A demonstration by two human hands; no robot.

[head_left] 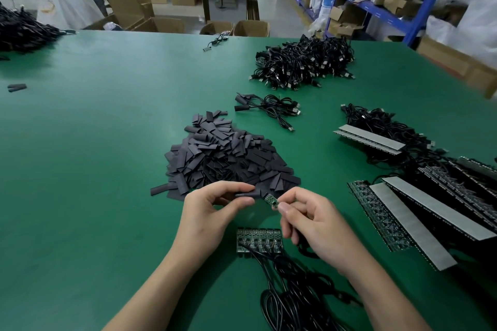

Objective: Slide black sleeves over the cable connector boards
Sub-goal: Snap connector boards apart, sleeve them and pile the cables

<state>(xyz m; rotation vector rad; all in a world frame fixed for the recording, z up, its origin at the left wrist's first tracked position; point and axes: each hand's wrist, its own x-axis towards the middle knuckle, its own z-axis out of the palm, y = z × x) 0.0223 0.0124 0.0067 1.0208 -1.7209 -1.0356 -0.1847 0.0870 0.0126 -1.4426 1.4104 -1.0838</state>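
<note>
Sleeve pinched in left hand, touching right hand's board.

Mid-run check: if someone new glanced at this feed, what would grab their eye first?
The hands at centre: the left hand holds a black sleeve, its end meeting a small green board pinched by the right hand. Just behind them a big pile of black sleeves sits on the green table, and a heap of black USB cables lies farther back on the right.
</note>
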